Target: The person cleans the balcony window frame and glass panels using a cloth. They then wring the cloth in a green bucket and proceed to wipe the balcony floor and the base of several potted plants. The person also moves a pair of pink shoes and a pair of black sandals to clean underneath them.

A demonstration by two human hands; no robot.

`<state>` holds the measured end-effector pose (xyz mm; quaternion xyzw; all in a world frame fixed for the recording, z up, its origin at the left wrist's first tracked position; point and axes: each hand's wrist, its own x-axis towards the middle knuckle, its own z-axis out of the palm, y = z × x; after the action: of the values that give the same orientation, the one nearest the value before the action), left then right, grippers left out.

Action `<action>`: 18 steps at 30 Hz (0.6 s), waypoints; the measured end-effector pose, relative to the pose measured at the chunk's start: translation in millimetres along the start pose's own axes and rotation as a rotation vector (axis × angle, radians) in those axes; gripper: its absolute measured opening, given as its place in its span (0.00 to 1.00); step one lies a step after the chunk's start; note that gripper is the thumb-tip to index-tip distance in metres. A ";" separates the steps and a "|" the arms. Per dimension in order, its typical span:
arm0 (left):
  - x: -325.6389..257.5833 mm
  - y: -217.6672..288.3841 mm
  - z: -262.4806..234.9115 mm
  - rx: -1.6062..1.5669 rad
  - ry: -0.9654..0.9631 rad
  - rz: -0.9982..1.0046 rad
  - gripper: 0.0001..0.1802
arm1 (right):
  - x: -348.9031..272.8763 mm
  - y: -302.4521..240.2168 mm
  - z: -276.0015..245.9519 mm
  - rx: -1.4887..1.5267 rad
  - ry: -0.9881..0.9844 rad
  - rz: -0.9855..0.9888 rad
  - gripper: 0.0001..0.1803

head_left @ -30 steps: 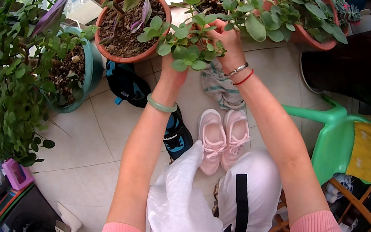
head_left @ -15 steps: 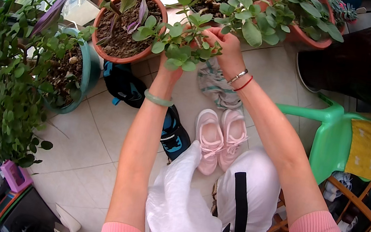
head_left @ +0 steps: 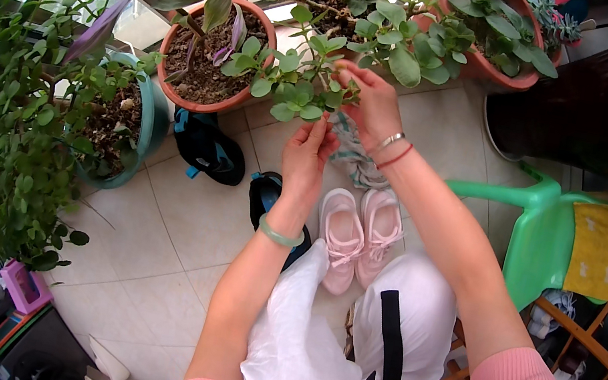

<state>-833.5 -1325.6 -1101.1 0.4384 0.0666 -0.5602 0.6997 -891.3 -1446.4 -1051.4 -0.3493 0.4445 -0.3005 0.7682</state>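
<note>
A green plant with rounded leaves [head_left: 300, 97] leans out over the floor from a dark pot [head_left: 338, 7] by the railing. My right hand [head_left: 374, 106] is closed at the right side of this branch, its thumb and fingertips pinching the leafy stem. Just below the branch is my left hand [head_left: 307, 156], fingers drawn together and tips at the lower leaves; whatever lies between them is too small to make out. A jade-coloured bangle [head_left: 281, 233] circles my left wrist.
Around the branch stand a terracotta pot [head_left: 208, 101] with a purple-leaved plant, a teal pot [head_left: 143, 131] and another terracotta pot [head_left: 506, 73]. Pink shoes [head_left: 346, 234], black-and-blue shoes [head_left: 211, 151] and a striped cloth [head_left: 356, 168] lie on the tiles. A green plastic chair [head_left: 535, 239] stands right.
My left hand has come down and to the right, from behind the leaves to just under them. My right hand stays at the branch, its fingers slightly shifted.
</note>
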 end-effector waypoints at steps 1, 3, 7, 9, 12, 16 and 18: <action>-2.2 2.4 2.1 -0.034 -0.022 -0.014 0.14 | -7.4 -0.6 -4.7 -0.143 -0.008 -0.005 0.10; -5.6 2.9 13.3 -0.181 -0.058 -0.063 0.15 | -15.2 7.8 -21.8 -0.432 -0.018 -0.096 0.10; -11.3 -3.8 15.2 -0.315 -0.109 -0.110 0.15 | -36.6 14.1 -37.2 -0.811 -0.089 -0.388 0.10; -17.3 -7.5 14.4 -0.263 -0.099 -0.098 0.16 | -42.8 8.6 -37.1 -1.075 -0.116 -0.486 0.10; -29.4 -11.3 4.5 -0.193 -0.071 -0.066 0.17 | -54.5 10.9 -34.8 -1.359 -0.193 -0.674 0.09; -48.6 -2.3 -14.2 -0.174 0.048 -0.025 0.18 | -65.6 32.6 -25.9 -1.300 -0.315 -0.743 0.09; -55.7 9.7 -27.9 -0.161 0.118 0.042 0.17 | -69.9 41.5 -15.7 -1.190 -0.361 -0.703 0.09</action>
<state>-834.5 -1266.1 -1080.3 0.4143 0.1435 -0.5115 0.7390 -928.7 -1372.8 -1057.4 -0.8762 0.2601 -0.1743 0.3664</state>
